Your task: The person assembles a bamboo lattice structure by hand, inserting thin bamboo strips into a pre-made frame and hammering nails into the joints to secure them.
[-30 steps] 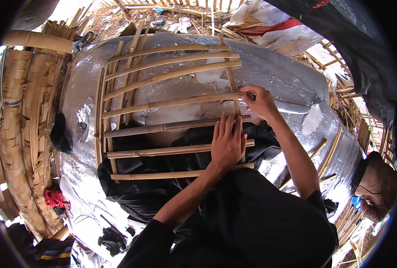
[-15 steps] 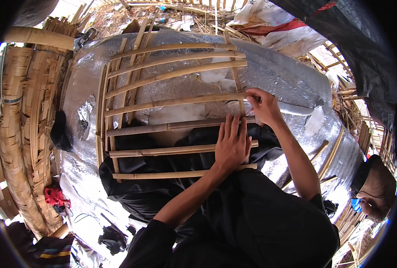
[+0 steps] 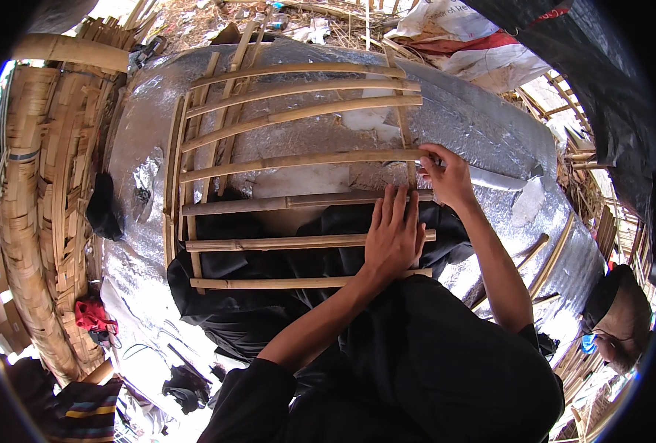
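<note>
The bamboo frame (image 3: pixel 291 201) lies under and leftward of the hands, which work apart: the left hand (image 3: pixel 392 240), palm down and flat, should bear evenly while the right hand (image 3: pixel 447 179), pinching a slat (image 3: pixel 298 160) by its end, squares it over the crosspiece (image 3: pixel 403 124).

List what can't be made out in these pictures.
Head view: palm of the bare left hand, hidden by its back.
Head view: right tip of the fourth slender tan bamboo slat from the top, under the bare right hand.
Head view: top of the white and red sack, cut off by the edge.
</note>
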`<act>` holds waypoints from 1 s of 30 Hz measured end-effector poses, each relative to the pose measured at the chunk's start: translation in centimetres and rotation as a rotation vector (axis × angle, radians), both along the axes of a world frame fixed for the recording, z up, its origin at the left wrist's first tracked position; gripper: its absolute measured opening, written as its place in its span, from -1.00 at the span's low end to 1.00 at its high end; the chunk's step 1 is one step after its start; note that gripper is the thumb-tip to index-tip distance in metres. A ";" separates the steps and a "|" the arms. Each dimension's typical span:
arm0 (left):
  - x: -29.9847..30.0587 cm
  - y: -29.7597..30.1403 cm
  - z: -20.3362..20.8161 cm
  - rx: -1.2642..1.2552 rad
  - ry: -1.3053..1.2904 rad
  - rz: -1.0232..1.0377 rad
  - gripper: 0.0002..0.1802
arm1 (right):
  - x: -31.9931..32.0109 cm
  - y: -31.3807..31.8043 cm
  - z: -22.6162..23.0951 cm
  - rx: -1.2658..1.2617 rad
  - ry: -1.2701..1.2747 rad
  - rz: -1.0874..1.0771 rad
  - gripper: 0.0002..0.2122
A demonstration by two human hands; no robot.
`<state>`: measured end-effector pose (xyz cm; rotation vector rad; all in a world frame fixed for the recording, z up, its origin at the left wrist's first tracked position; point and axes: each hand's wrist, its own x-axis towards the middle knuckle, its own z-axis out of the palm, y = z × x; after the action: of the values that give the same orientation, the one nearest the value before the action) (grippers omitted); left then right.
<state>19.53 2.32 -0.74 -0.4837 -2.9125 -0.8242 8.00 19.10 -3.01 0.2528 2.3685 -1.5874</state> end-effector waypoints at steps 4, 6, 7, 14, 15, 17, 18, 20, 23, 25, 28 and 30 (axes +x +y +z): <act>-0.2 -0.1 0.4 0.006 -0.023 -0.013 -0.29 | 0.2 0.0 -0.6 -0.014 0.045 -0.010 -0.78; -0.2 0.0 0.4 0.011 -0.018 -0.015 -0.29 | 0.3 0.1 -0.7 -0.012 0.062 -0.017 -0.78; -0.3 0.0 0.4 0.011 -0.013 -0.015 -0.29 | 0.3 0.0 -0.6 -0.016 0.060 -0.020 -0.78; 0.0 0.0 0.4 -0.006 -0.005 -0.004 -0.30 | 0.4 -0.1 -0.6 -0.053 0.094 -0.019 -0.78; 0.0 0.1 0.4 -0.004 -0.009 -0.006 -0.30 | 0.4 0.0 -0.7 -0.038 0.095 -0.014 -0.78; -0.1 0.1 0.5 -0.008 -0.006 -0.007 -0.30 | 0.4 0.2 -1.0 -0.011 0.099 -0.007 -0.78; -0.1 0.1 0.6 -0.012 0.000 -0.006 -0.31 | 0.4 0.2 -1.1 -0.002 0.110 -0.003 -0.78; -0.5 0.1 1.1 0.003 -0.006 -0.006 -0.34 | 0.2 0.2 -1.4 0.022 0.137 0.000 -0.78; -2.0 -0.6 1.4 0.055 -0.043 0.019 -0.39 | 0.3 0.1 -1.2 0.047 0.158 0.014 -0.78; -4.8 -1.7 1.1 0.086 -0.060 0.073 -0.41 | 0.2 0.1 -0.9 0.041 0.126 0.013 -0.76; -8.5 -1.7 0.8 0.108 0.136 0.093 -0.42 | 0.2 0.1 -0.9 0.066 0.198 0.051 -0.76; -9.9 -1.1 0.9 0.094 0.166 0.096 -0.49 | 0.4 0.2 -1.1 0.049 0.214 0.063 -0.75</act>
<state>9.67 1.18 0.17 -0.3814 -2.7092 -0.8586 8.37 19.28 -4.08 0.0174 2.5497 -1.6000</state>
